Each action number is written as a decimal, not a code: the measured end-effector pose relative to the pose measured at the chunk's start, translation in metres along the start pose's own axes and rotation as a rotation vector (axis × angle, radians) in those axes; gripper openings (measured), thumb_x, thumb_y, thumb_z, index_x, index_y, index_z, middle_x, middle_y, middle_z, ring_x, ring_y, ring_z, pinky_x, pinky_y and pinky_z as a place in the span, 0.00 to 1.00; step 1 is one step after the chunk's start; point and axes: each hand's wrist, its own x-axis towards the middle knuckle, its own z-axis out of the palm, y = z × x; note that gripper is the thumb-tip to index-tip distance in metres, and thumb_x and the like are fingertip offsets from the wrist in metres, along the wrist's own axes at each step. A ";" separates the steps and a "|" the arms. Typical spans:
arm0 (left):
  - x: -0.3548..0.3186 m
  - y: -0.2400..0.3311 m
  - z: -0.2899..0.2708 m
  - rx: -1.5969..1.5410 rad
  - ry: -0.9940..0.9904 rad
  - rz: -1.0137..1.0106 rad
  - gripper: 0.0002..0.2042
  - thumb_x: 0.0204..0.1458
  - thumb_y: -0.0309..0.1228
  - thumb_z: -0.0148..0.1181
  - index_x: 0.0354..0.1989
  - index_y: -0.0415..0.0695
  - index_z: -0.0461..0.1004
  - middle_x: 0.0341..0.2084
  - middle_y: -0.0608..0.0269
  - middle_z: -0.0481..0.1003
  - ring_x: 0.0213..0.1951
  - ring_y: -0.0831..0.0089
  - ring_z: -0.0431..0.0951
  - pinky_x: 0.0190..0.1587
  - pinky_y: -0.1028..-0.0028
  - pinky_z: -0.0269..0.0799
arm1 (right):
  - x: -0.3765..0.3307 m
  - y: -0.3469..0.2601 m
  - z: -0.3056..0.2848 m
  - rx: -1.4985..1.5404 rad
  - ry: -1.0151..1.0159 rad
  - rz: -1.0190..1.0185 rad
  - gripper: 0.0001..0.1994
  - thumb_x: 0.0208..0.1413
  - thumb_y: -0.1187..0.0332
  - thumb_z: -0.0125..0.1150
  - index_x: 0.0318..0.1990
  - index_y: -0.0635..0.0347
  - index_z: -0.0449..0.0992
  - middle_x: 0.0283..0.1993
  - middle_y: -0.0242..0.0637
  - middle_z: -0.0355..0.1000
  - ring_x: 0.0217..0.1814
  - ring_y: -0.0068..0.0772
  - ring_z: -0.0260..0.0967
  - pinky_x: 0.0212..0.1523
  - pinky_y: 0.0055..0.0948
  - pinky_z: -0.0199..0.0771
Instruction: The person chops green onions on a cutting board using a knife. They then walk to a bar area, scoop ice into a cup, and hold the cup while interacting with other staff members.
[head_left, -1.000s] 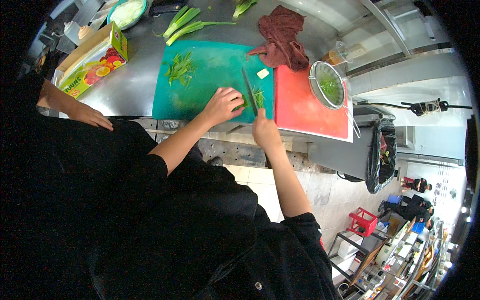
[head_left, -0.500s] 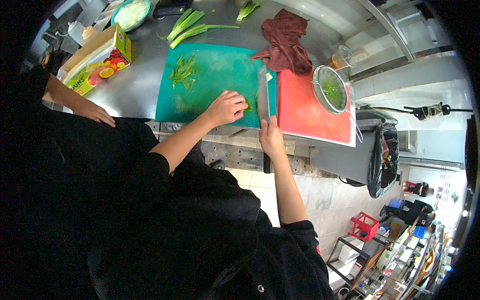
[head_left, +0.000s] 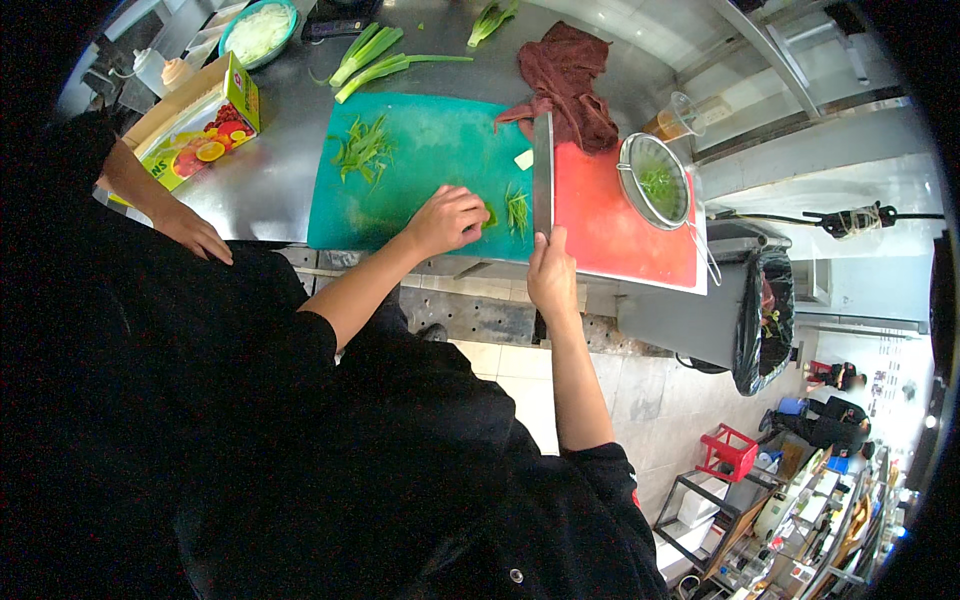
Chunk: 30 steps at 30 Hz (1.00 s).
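My left hand (head_left: 450, 217) is curled on the green cutting board (head_left: 425, 130), fingers closed over a short piece of green onion (head_left: 489, 215). My right hand (head_left: 553, 272) grips the handle of a broad-bladed kitchen knife (head_left: 543, 175). Its blade lies along the board's right edge, beside the red cutting board (head_left: 610, 215). Between the knife and my left hand are thin green shreds (head_left: 516, 210). A small pale piece (head_left: 524, 159) lies farther up, near the blade. At the board's left is a loose heap of cut green strips (head_left: 365, 150).
Long green onion stalks (head_left: 375, 65) lie behind the board. A brown cloth (head_left: 568, 80) and a strainer with greens (head_left: 655, 182) are at the right. A fruit-printed box (head_left: 205, 130) stands left, near another person's hand (head_left: 192, 230). A lined bin (head_left: 765, 320) is below right.
The knife has moved a little right, away from my left hand, uncovering the thin shreds and the pale piece. My left hand stays over the green onion.
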 end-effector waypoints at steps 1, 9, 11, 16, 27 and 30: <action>0.000 -0.001 0.000 0.002 -0.005 -0.014 0.07 0.43 0.27 0.65 0.33 0.47 0.78 0.35 0.67 0.77 0.41 0.66 0.77 0.46 0.63 0.70 | 0.000 -0.003 -0.008 0.055 -0.003 0.010 0.10 0.69 0.65 0.46 0.45 0.61 0.57 0.24 0.63 0.70 0.28 0.73 0.69 0.25 0.62 0.61; -0.003 0.001 0.000 -0.009 -0.004 0.002 0.07 0.44 0.27 0.64 0.33 0.47 0.78 0.35 0.66 0.77 0.40 0.66 0.77 0.47 0.63 0.70 | 0.026 -0.010 -0.067 -0.115 0.043 -0.200 0.08 0.67 0.69 0.50 0.45 0.64 0.61 0.22 0.61 0.69 0.27 0.70 0.70 0.22 0.57 0.64; -0.003 -0.001 0.000 -0.007 -0.019 -0.014 0.07 0.44 0.27 0.64 0.33 0.47 0.78 0.35 0.66 0.77 0.40 0.66 0.77 0.47 0.62 0.70 | 0.026 0.003 -0.082 -0.048 0.170 -0.064 0.08 0.68 0.67 0.47 0.42 0.64 0.63 0.21 0.53 0.67 0.21 0.58 0.69 0.22 0.48 0.65; -0.005 -0.001 0.002 -0.023 -0.005 0.004 0.06 0.44 0.28 0.65 0.32 0.47 0.78 0.34 0.67 0.78 0.40 0.66 0.77 0.46 0.63 0.69 | 0.030 0.017 -0.136 -0.273 0.078 -0.124 0.10 0.71 0.65 0.43 0.37 0.59 0.65 0.21 0.23 0.58 0.18 0.19 0.55 0.20 0.23 0.60; 0.002 -0.002 0.001 0.025 -0.008 0.004 0.06 0.46 0.30 0.62 0.33 0.48 0.76 0.34 0.67 0.76 0.42 0.65 0.74 0.44 0.61 0.67 | 0.029 0.016 -0.306 -0.841 0.440 -0.406 0.12 0.64 0.64 0.50 0.47 0.64 0.69 0.37 0.60 0.71 0.39 0.56 0.74 0.35 0.49 0.70; -0.003 0.003 0.002 -0.036 -0.063 -0.019 0.06 0.46 0.31 0.61 0.33 0.48 0.76 0.34 0.67 0.76 0.41 0.64 0.74 0.44 0.61 0.66 | 0.013 0.015 -0.342 -0.245 0.767 -0.006 0.14 0.64 0.62 0.50 0.50 0.63 0.70 0.40 0.55 0.71 0.40 0.52 0.72 0.38 0.48 0.69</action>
